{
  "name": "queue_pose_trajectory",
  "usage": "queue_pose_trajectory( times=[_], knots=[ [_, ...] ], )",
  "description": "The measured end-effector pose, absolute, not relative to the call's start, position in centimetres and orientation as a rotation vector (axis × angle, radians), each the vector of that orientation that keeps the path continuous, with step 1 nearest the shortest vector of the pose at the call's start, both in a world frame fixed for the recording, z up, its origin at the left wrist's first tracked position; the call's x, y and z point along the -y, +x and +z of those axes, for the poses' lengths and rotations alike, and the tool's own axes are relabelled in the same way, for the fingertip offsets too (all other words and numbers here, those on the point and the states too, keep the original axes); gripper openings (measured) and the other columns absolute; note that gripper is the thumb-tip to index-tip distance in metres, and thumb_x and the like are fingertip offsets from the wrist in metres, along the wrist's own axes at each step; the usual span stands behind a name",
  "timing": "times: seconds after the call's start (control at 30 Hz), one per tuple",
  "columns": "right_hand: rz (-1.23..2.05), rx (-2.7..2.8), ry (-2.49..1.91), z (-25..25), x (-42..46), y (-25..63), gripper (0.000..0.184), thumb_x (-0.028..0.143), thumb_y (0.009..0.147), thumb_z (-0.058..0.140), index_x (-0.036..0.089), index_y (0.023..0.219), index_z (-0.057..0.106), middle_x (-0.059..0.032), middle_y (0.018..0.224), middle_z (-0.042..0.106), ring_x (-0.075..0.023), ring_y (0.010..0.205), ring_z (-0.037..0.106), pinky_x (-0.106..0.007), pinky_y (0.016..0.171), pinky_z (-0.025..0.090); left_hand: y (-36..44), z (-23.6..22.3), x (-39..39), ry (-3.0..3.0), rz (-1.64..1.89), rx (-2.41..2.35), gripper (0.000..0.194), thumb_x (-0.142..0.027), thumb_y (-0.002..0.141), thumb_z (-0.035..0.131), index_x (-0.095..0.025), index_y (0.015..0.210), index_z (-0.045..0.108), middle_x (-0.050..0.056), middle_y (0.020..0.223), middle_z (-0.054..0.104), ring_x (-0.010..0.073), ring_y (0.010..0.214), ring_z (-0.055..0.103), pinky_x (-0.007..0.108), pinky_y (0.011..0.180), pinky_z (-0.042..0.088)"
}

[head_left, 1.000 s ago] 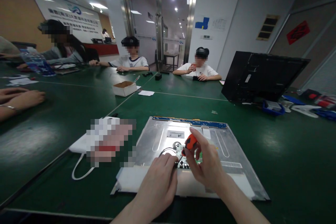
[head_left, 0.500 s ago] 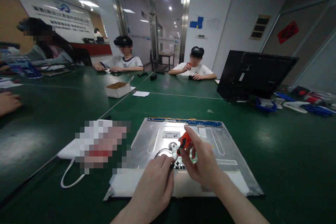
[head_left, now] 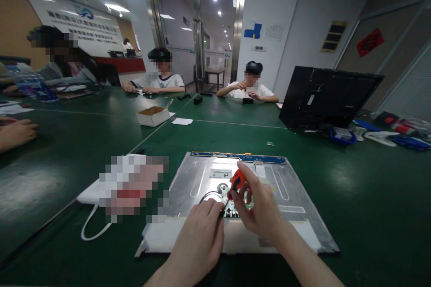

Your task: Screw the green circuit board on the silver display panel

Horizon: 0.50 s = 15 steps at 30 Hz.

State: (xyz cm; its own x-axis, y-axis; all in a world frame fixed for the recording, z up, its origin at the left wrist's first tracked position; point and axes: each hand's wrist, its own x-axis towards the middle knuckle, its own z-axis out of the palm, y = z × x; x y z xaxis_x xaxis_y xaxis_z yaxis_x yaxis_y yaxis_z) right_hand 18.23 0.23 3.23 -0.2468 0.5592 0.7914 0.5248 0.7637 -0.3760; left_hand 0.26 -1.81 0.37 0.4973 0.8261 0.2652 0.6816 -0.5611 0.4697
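A flat silver metal panel [head_left: 289, 188] lies on the green table in front of me, with a blue strip [head_left: 237, 157] along its far edge. My right hand [head_left: 261, 213] is closed round a small screwdriver with an orange and black handle [head_left: 235, 181], its tip down on a small circuit board [head_left: 232, 208] near the panel's middle. My left hand [head_left: 202, 237] rests on the panel's near edge, fingers curled and pinched at the screwdriver tip; what they pinch is hidden. A thin black cable [head_left: 207, 196] loops beside the board.
A white pouch with a cord [head_left: 90, 197] lies left of the panel. A black monitor shell [head_left: 326, 98] stands at the back right beside blue and white parts [head_left: 343, 134]. A small cardboard box [head_left: 153, 115] sits further back. Other people sit around the table; one hand [head_left: 16, 132] rests at the left.
My hands and the screwdriver hold almost the same place on the board. The view has shifted slightly; the person's hand at the left has drawn back.
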Motion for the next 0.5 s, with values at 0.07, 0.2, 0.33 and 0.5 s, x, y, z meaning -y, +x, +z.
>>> queue_pose_trajectory(
  times=[0.07,0.2,0.33,0.5],
  knots=[
    [0.052,1.895,-0.829,3.18,-0.27,18.22,0.060,0.021,0.098,0.047,0.023,0.154,0.024,-0.0008,0.082,0.068,-0.0122,0.052,0.058,-0.025,0.046,0.045,0.28,0.26,1.80,2.449,0.677,-1.272,0.024,-0.012,0.092,0.035,-0.018,0.103,0.055,0.013,0.102,0.062,0.0305,0.094,0.058,0.049,0.081,0.048],
    [0.010,1.853,-0.869,2.96,-0.51,18.22,0.056,0.024,0.099,0.050,0.025,0.150,0.030,0.0031,0.072,0.063,-0.0121,0.049,0.055,-0.023,0.043,0.042,0.26,-0.08,1.70,2.460,0.671,-1.298,0.026,-0.011,0.092,0.033,-0.019,0.103,0.055,0.012,0.100,0.062,0.0306,0.092,0.058,0.049,0.079,0.048],
    [0.002,1.841,-0.858,2.84,-0.68,18.28,0.053,0.029,0.099,0.055,0.027,0.147,0.033,0.0045,0.071,0.061,-0.0112,0.047,0.054,-0.023,0.043,0.041,0.21,-0.19,1.61,2.479,0.676,-1.297,0.024,-0.011,0.092,0.034,-0.019,0.103,0.055,0.013,0.101,0.062,0.0304,0.092,0.059,0.049,0.080,0.048],
    [0.037,1.881,-0.817,3.15,-0.47,18.33,0.057,0.022,0.099,0.049,0.024,0.151,0.028,0.0002,0.081,0.066,-0.0121,0.053,0.058,-0.024,0.045,0.044,0.14,-0.17,1.63,2.484,0.668,-1.289,0.025,-0.010,0.092,0.034,-0.019,0.103,0.054,0.012,0.102,0.062,0.0292,0.093,0.059,0.048,0.081,0.048]
  ],
)
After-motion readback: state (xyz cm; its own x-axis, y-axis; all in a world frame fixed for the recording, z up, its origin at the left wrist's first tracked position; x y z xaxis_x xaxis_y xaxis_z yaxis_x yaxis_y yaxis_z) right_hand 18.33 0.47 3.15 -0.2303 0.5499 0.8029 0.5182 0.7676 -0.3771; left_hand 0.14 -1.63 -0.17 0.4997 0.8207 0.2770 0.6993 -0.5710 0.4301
